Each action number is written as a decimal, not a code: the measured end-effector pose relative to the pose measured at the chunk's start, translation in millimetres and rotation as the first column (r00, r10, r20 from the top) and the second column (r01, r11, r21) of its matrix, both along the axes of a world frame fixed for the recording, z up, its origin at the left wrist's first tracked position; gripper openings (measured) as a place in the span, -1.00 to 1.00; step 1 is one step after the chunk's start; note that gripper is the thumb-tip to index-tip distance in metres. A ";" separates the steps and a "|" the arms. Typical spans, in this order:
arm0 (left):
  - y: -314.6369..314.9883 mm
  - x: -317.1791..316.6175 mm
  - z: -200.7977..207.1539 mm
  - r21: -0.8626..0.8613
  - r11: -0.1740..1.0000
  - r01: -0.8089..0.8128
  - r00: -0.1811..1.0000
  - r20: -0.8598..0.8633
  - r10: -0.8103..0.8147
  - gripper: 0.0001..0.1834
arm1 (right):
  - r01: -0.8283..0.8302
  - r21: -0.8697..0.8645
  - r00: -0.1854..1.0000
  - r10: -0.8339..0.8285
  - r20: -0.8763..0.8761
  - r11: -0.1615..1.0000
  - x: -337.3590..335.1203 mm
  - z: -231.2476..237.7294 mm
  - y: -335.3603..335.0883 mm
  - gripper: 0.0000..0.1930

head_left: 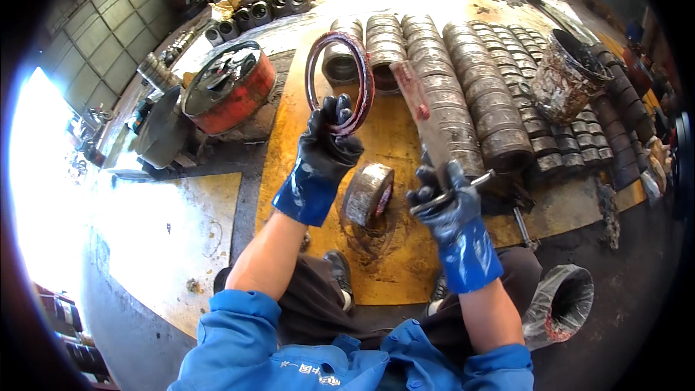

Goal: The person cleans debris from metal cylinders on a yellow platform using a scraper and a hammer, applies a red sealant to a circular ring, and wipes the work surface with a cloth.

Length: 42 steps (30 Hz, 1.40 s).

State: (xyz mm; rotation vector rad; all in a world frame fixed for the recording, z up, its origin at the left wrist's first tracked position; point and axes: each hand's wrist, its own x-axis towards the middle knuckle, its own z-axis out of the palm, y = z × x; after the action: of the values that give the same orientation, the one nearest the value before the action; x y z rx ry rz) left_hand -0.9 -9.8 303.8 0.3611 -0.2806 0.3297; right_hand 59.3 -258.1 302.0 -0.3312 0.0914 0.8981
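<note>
My left hand [320,156], in a black and blue rubber glove, holds up a large ring [366,94] by its lower edge. Dark red grease coats the ring. In my gloved right hand [450,211] is a flat scraper [428,127], its blade pointing up with red grease smeared on it. A thin metal rod [481,179] crosses the same palm; whether it belongs to the scraper I cannot tell. Below and between my hands, a short, thick metal cylinder [360,199] rests on its side on the yellow board [398,268], with red grease at its opening.
Rows of rusty metal cylinders [467,94] lie ahead and to the right. A grimy bucket [565,87] stands on them. At left sit a red drum [242,94] and a dark round container [163,130]. A plastic-lined container [557,304] is beside my right leg.
</note>
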 end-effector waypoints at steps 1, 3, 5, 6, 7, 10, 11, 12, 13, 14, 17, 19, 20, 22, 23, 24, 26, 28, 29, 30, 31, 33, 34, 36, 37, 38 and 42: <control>3.9 -1.2 -1.5 -0.048 0.999 0.012 1.000 -0.021 -0.013 -0.73 | -0.046 0.008 0.998 0.046 0.043 0.999 -6.1 -8.1 5.8 -0.62; 11.7 -3.9 -1.7 -0.083 0.996 0.020 0.998 -0.059 -0.025 -0.73 | -0.089 0.011 0.995 0.088 0.053 0.996 -15.9 -13.8 16.9 -0.59; 9.9 -3.6 3.5 -0.136 0.989 0.052 0.997 -0.048 -0.059 -0.74 | 0.029 -0.176 0.918 0.043 0.393 0.984 -22.0 -37.5 31.0 -0.59; 9.2 -2.4 3.5 -0.132 0.990 0.051 0.997 -0.050 -0.058 -0.74 | -0.067 -0.051 0.962 0.078 0.260 0.996 -22.9 -39.4 27.2 -0.59; 10.1 -4.8 3.5 -0.143 0.989 0.029 0.995 -0.090 -0.042 -0.73 | -0.153 0.075 0.983 0.143 0.117 0.985 -27.1 -24.3 27.2 -0.58; 18.7 -4.1 -10.6 -0.167 0.982 0.093 0.992 -0.073 -0.106 -0.68 | -0.206 0.007 0.978 0.206 0.015 0.979 -32.8 -13.0 31.5 -0.57; 17.7 -1.9 -11.7 -0.135 0.990 0.051 0.991 -0.118 -0.067 -0.66 | -0.197 0.010 0.980 0.197 -0.003 0.980 -32.8 -11.4 31.2 -0.56; 17.0 -0.1 -12.9 -0.101 0.995 0.012 0.987 -0.161 -0.028 -0.65 | -0.194 0.011 0.981 0.194 -0.006 0.981 -31.9 -13.7 30.5 -0.56; 23.0 0.1 -17.2 -0.085 0.995 0.057 0.981 -0.180 -0.072 -0.62 | -0.201 0.019 0.980 0.201 0.010 0.979 -31.0 -15.9 28.5 -0.56; 26.0 -0.4 -23.4 -0.086 0.995 0.057 0.981 -0.180 -0.071 -0.62 | -0.207 0.027 0.978 0.206 0.027 0.978 -30.1 -17.7 26.1 -0.56; 24.6 -4.0 -30.6 -0.101 0.986 0.134 0.962 -0.225 -0.154 -0.64 | -0.247 -0.017 0.969 0.247 -0.005 0.969 -27.5 -21.3 18.6 -0.56; 28.5 -5.6 -37.0 -0.024 0.995 0.099 0.970 -0.220 -0.102 -0.65 | -0.250 -0.074 0.968 0.248 -0.026 0.965 -25.4 -11.9 13.2 -0.59; 30.7 -6.1 -36.8 0.051 0.997 0.058 0.977 -0.209 -0.046 -0.67 | -0.257 -0.132 0.966 0.253 -0.047 0.957 -23.9 -7.2 10.7 -0.61; 42.8 -13.1 -34.2 0.120 0.989 0.088 0.935 -0.353 -0.040 -0.70 | -0.273 -0.133 0.962 0.275 -0.002 0.953 -19.0 -5.3 4.5 -0.64; 50.1 -12.5 -37.1 0.207 0.972 0.107 0.932 -0.361 -0.026 -0.69 | -0.290 -0.139 0.953 0.298 0.047 0.947 -15.7 -4.1 -0.1 -0.67; 57.6 -12.3 -39.9 0.261 0.957 0.124 0.927 -0.375 -0.018 -0.68 | -0.279 -0.137 0.957 0.288 0.046 0.950 -13.6 -2.2 -4.5 -0.67; 76.3 -21.0 -42.2 0.328 0.934 0.141 0.917 -0.399 0.002 -0.67 | -0.270 -0.243 0.948 0.301 0.100 0.931 -13.3 0.4 -10.0 -0.70; 83.3 -22.8 -43.2 0.484 0.867 0.120 0.913 -0.397 0.095 -0.63 | -0.254 -0.266 0.950 0.292 0.113 0.930 -9.2 -2.9 -18.2 -0.70; 80.8 -25.6 -37.3 0.506 0.848 0.159 0.917 -0.394 0.063 -0.62 | -0.255 -0.316 0.936 0.315 0.157 0.914 -6.8 -7.7 -23.2 -0.69; 82.3 -25.8 -34.4 0.507 0.843 0.177 0.913 -0.404 0.051 -0.62 | -0.253 -0.365 0.919 0.340 0.199 0.896 -4.8 -11.0 -27.4 -0.69; 85.2 -28.8 -31.9 0.601 0.768 0.222 0.897 -0.434 0.080 -0.61 | -0.264 -0.392 0.926 0.345 0.152 0.881 -4.2 -10.4 -31.6 -0.65; 90.8 -36.9 -24.2 0.758 0.570 0.318 0.854 -0.490 0.174 -0.59 | -0.281 -0.413 0.915 0.371 0.156 0.866 -0.2 -13.2 -36.8 -0.62; 89.9 -40.0 -22.2 0.754 0.565 0.335 0.851 -0.499 0.161 -0.59 | -0.295 -0.446 0.897 0.406 0.174 0.845 2.9 -15.9 -41.5 -0.58; 85.9 -48.3 -18.2 0.879 0.350 0.324 0.856 -0.430 0.286 -0.59 | -0.302 -0.454 0.889 0.420 0.184 0.838 6.2 -25.8 -49.7 -0.53; 73.9 -48.3 -4.9 0.925 0.204 0.322 0.858 -0.376 0.350 -0.58 | -0.313 -0.502 0.869 0.457 0.192 0.806 7.4 -27.6 -54.2 -0.52; 63.2 -47.8 3.8 0.921 0.203 0.332 0.858 -0.385 0.340 -0.58 | -0.322 -0.550 0.845 0.495 0.199 0.771 7.3 -30.4 -59.4 -0.51; 27.0 -45.8 21.1 0.942 0.034 0.333 0.856 -0.317 0.409 -0.68 | -0.375 -0.581 0.814 0.556 0.166 0.722 10.9 -52.8 -74.7 -0.50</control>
State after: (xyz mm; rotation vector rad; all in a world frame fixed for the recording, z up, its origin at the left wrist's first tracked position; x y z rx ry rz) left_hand -46.7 17.2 324.8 1.9725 0.1336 -0.0178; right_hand 70.2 -332.9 249.3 -1.0613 -0.0698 1.3147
